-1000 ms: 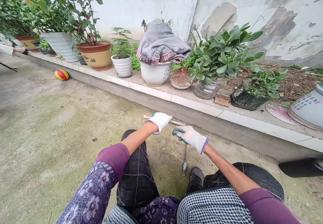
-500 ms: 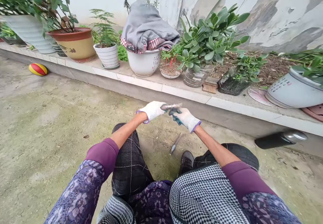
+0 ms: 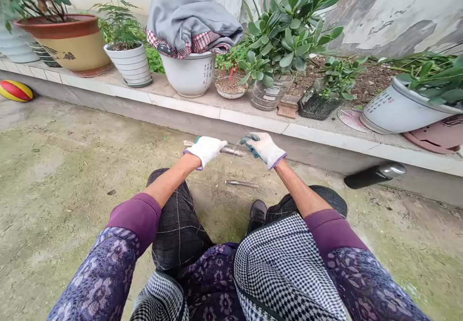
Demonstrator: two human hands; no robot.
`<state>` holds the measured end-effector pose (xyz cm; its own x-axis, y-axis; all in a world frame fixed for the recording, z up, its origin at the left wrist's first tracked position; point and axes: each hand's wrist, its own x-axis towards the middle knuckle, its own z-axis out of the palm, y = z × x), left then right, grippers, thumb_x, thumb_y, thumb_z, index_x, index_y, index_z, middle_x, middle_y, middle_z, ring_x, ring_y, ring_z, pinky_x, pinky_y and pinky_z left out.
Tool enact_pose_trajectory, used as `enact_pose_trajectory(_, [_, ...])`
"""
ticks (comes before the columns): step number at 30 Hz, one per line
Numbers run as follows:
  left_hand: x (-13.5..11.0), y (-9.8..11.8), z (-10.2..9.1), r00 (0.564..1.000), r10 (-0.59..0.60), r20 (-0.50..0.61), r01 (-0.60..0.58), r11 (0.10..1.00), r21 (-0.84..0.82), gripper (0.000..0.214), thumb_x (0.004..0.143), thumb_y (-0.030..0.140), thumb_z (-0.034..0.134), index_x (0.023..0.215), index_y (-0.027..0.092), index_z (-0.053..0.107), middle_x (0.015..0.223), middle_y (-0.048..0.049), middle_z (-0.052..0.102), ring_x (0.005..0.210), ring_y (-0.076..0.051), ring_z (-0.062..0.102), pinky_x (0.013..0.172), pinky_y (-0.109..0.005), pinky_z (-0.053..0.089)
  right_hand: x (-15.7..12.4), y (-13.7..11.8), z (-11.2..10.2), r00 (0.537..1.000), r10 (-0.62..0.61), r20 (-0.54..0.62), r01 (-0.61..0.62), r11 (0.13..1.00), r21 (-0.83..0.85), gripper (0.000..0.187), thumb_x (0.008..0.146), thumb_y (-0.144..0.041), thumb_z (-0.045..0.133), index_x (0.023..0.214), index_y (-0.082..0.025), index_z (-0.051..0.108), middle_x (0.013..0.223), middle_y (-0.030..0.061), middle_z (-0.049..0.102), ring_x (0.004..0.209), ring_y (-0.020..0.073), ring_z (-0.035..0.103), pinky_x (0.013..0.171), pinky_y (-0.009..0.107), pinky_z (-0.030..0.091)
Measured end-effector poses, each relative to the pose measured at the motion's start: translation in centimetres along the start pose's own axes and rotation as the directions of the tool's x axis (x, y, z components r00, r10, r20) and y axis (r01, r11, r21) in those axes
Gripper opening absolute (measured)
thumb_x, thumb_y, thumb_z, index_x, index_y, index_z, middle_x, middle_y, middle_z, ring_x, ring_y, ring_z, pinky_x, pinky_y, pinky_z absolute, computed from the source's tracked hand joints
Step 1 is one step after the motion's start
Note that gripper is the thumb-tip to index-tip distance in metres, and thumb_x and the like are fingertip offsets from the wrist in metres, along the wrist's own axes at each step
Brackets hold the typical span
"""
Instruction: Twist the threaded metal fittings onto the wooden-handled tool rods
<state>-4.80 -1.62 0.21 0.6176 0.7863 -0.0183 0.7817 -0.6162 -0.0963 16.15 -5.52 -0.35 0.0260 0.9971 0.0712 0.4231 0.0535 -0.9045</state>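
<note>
My left hand (image 3: 208, 151), in a white glove with a purple cuff, is closed around a stick (image 3: 188, 143). The stick pokes out on both sides of the fist, and shiny wrapping (image 3: 233, 151) covers its right end. Beside that end, my right hand (image 3: 264, 147), in a matching glove with a blue-green palm, has its fingers pinched on a thin strand (image 3: 238, 143). The strand runs to the wrapped part. Below the hands is a thinner stick (image 3: 246, 184) with a wound left end; whether it hangs or lies on the ground I cannot tell.
Ahead runs a low tiled ledge (image 3: 253, 121) with potted plants, a cloth-covered white pot (image 3: 190, 75) and a small brush (image 3: 287, 109). A black flask (image 3: 374, 175) lies at its foot on the right. A red-and-yellow ball (image 3: 16, 91) is at far left.
My hands have moved apart, and the strand between them now shows. The wrapped stick has come level. The thinner stick below has turned from slanting to nearly level. The view has shifted right.
</note>
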Motion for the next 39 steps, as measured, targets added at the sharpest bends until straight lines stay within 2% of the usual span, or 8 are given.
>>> enact_pose_trajectory(7, [-0.5, -0.2, -0.9, 0.992, -0.110, -0.060, 0.103, 0.987, -0.123, 0.031, 0.096, 0.038, 0.050, 0.116, 0.021, 0.066, 0.093, -0.0060, 0.073, 0.087, -0.018, 0.067, 0.078, -0.022, 0.044, 0.3, 1.3, 3.0, 0.987, 0.133, 0.090, -0.130, 0.991, -0.043, 0.019, 0.078, -0.022, 0.055, 0.087, -0.012, 0.068, 0.051, -0.0037, 0.049, 0.039, 0.0063, 0.038, 0.035, 0.018, 0.031])
enact_pose_trajectory(12, [-0.5, -0.6, -0.7, 0.986, -0.152, -0.065, 0.145, 0.984, -0.102, 0.028, 0.096, 0.029, 0.049, 0.116, 0.019, 0.066, 0.094, -0.0102, 0.073, 0.087, -0.021, 0.068, 0.080, -0.027, 0.046, -1.8, 0.5, 4.9, 0.969, 0.066, 0.237, -0.021, 0.982, -0.188, 0.022, 0.082, -0.028, 0.054, 0.090, -0.015, 0.071, 0.057, -0.0024, 0.055, 0.044, 0.0065, 0.043, 0.040, 0.017, 0.033])
enact_pose_trajectory(16, [-0.8, -0.5, 0.1, 0.997, -0.073, -0.010, 0.073, 0.997, 0.006, 0.028, 0.094, 0.016, 0.046, 0.112, 0.016, 0.067, 0.092, -0.0155, 0.072, 0.090, -0.026, 0.069, 0.079, -0.033, 0.047, -2.3, -0.1, 3.9, 0.969, 0.066, 0.240, 0.009, 0.954, -0.300, 0.020, 0.081, -0.026, 0.054, 0.086, -0.016, 0.071, 0.057, -0.0017, 0.056, 0.044, 0.0071, 0.045, 0.041, 0.018, 0.034])
enact_pose_trajectory(19, [-1.0, -0.1, 0.4, 0.999, -0.002, 0.032, 0.001, 1.000, 0.031, 0.024, 0.092, 0.016, 0.050, 0.108, 0.016, 0.069, 0.088, -0.0144, 0.072, 0.086, -0.026, 0.070, 0.078, -0.033, 0.047, -1.5, 0.0, 2.3, 0.982, 0.001, 0.190, 0.060, 0.946, -0.317, 0.020, 0.080, -0.026, 0.053, 0.083, -0.016, 0.070, 0.058, -0.0026, 0.056, 0.043, 0.0065, 0.043, 0.040, 0.018, 0.033])
enact_pose_trajectory(22, [-1.0, 0.3, 0.5, 0.998, 0.047, 0.036, -0.047, 0.999, 0.018, 0.022, 0.092, 0.021, 0.051, 0.105, 0.020, 0.069, 0.082, -0.0108, 0.072, 0.080, -0.025, 0.070, 0.074, -0.031, 0.047, -0.6, 0.4, 1.1, 0.994, 0.012, 0.111, 0.019, 0.963, -0.270, 0.021, 0.078, -0.026, 0.053, 0.084, -0.016, 0.070, 0.056, -0.0033, 0.053, 0.042, 0.0071, 0.043, 0.037, 0.017, 0.033])
enact_pose_trajectory(25, [-1.0, 0.3, 0.3, 0.994, 0.105, 0.021, -0.104, 0.994, -0.020, 0.026, 0.094, 0.030, 0.048, 0.107, 0.024, 0.070, 0.083, -0.0084, 0.072, 0.077, -0.025, 0.069, 0.069, -0.030, 0.046, -0.1, 0.9, 0.9, 0.990, 0.047, 0.130, -0.026, 0.987, -0.156, 0.021, 0.075, -0.028, 0.055, 0.083, -0.015, 0.069, 0.054, -0.0040, 0.052, 0.040, 0.0075, 0.043, 0.035, 0.018, 0.034])
enact_pose_trajectory(31, [-1.3, -0.2, -0.2, 0.999, 0.015, -0.031, -0.021, 0.983, -0.180, 0.030, 0.093, 0.039, 0.049, 0.107, 0.024, 0.071, 0.085, -0.0052, 0.073, 0.077, -0.020, 0.068, 0.070, -0.026, 0.045, 0.3, 1.7, 2.5, 0.979, 0.021, 0.201, -0.052, 0.988, 0.148, 0.025, 0.071, -0.036, 0.061, 0.079, -0.013, 0.066, 0.050, -0.0036, 0.051, 0.037, 0.0086, 0.042, 0.033, 0.021, 0.036])
enact_pose_trajectory(39, [-0.3, -1.1, 0.1, 0.993, -0.089, -0.076, 0.079, 0.990, -0.119, 0.029, 0.097, 0.036, 0.045, 0.108, 0.024, 0.069, 0.093, -0.0078, 0.074, 0.083, -0.022, 0.070, 0.072, -0.028, 0.048, -1.8, 1.1, 5.0, 0.961, 0.078, 0.266, -0.094, 0.994, 0.049, 0.014, 0.076, -0.025, 0.058, 0.080, -0.014, 0.066, 0.055, -0.0019, 0.056, 0.041, 0.0066, 0.045, 0.039, 0.018, 0.039])
